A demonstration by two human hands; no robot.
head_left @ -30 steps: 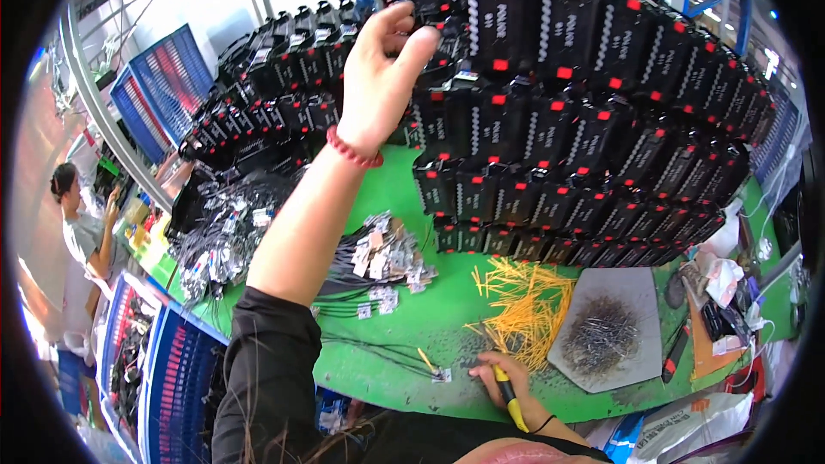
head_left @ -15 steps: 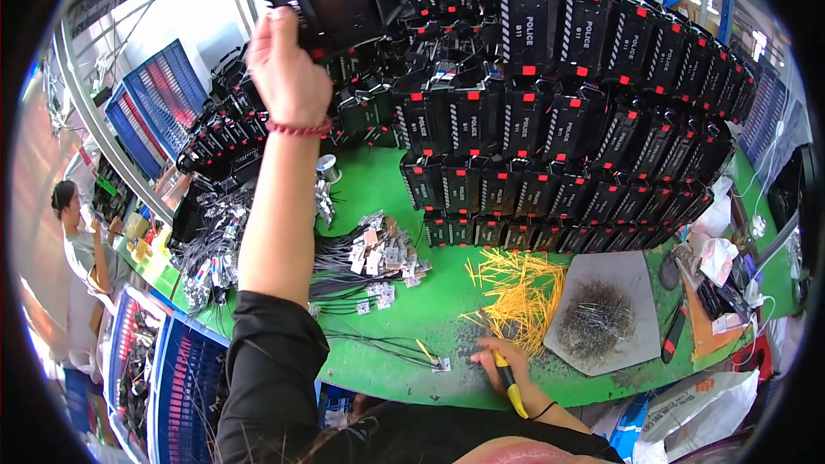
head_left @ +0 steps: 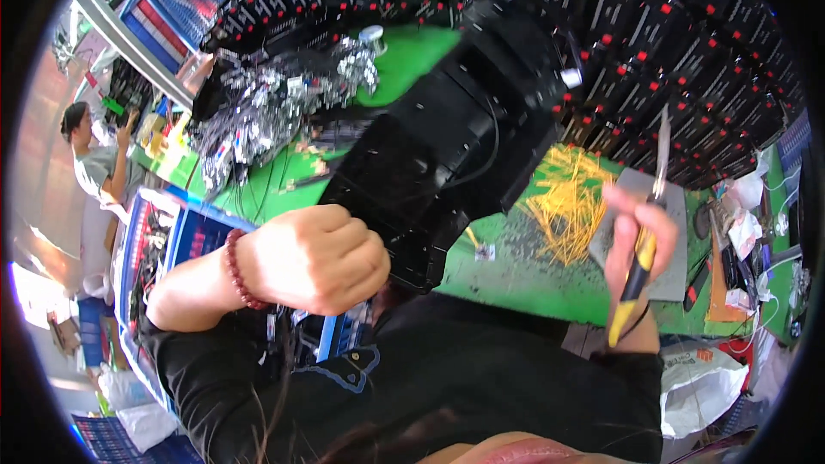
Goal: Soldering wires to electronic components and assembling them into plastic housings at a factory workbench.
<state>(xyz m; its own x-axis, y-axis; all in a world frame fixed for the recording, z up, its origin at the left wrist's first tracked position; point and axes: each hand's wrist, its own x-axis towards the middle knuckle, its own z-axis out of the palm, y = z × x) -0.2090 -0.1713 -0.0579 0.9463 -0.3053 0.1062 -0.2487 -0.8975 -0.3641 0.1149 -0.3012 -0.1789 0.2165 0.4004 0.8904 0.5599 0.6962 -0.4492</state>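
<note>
My left hand (head_left: 322,259), a red bead bracelet at its wrist, is closed on the lower end of a black plastic shell (head_left: 421,142). The shell is tilted, its hollow inside facing me, and a thin dark wire loops across it. Its far end is blurred. To the right, my right hand (head_left: 638,232) grips a yellow-and-black handled tool (head_left: 637,279) with a long pointed metal tip directed upward. I cannot tell its exact kind. A pile of thin yellow sticks or tubes (head_left: 563,215) lies on the green bench between shell and hand.
Stacked black shells (head_left: 662,77) with red spots form a wall behind the bench. Bundled wires with silvery ends (head_left: 266,103) lie left, near a spool (head_left: 371,37). A grey plate (head_left: 669,288) sits behind my right hand. Another person (head_left: 94,155) is at far left.
My left hand has brought the black shell down from the top of the stacks toward me. My right hand has lifted the tool off the bench edge, with its tip now upward.
</note>
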